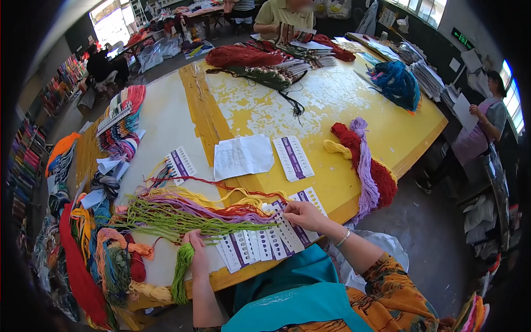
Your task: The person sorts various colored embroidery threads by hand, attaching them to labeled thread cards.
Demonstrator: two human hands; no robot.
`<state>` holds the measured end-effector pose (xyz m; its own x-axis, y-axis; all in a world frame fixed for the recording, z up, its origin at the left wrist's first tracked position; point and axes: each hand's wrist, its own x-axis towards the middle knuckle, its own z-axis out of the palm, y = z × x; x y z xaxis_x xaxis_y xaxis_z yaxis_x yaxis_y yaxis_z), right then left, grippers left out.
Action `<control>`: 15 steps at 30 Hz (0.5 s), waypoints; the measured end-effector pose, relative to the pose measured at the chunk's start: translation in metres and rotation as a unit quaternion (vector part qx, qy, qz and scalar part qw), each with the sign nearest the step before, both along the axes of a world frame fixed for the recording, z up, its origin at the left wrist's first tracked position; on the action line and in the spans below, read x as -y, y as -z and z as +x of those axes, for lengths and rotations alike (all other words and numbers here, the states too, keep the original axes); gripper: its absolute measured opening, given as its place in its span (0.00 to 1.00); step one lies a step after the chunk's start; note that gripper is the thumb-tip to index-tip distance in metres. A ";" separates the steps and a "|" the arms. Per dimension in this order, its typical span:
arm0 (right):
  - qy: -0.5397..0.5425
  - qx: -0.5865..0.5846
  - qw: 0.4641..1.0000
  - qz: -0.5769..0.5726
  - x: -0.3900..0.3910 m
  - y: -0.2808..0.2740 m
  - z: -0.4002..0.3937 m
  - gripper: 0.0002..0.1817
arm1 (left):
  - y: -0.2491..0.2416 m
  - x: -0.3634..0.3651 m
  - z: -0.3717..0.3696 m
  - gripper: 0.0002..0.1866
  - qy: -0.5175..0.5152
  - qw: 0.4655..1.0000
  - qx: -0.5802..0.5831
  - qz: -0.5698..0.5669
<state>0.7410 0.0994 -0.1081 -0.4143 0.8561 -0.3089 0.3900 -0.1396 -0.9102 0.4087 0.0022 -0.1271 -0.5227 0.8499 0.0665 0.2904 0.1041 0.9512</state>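
My left hand [196, 250] is closed around a bundle of bright green yarn [181, 272] at the table's front edge. My right hand [301, 214] is pinched at the upper right end of the punched white and purple cards [249, 247]; what lies between its fingertips is too small to make out. Green strands [177, 218] run from the left across to the cards, with purple, yellow and red strands [238, 210] behind them. The cards lie fanned in an overlapping row between my hands.
A creased paper [243, 157] and a punched card [293, 159] lie beyond the strands. Red and purple skeins [368, 166] rest at the right. Mixed yarn [110, 260] is heaped at the left. One person [285, 16] sits across the table; another [487, 116] stands right.
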 end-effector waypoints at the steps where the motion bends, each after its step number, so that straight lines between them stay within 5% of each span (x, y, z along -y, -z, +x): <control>1: 0.001 0.004 1.000 0.001 0.000 -0.002 0.000 0.11 | -0.002 0.000 0.001 0.18 -0.001 1.000 0.001 0.001; 15: 0.001 -0.004 1.000 0.010 0.000 -0.001 0.000 0.11 | 0.003 0.000 -0.001 0.17 0.005 1.000 -0.014 0.002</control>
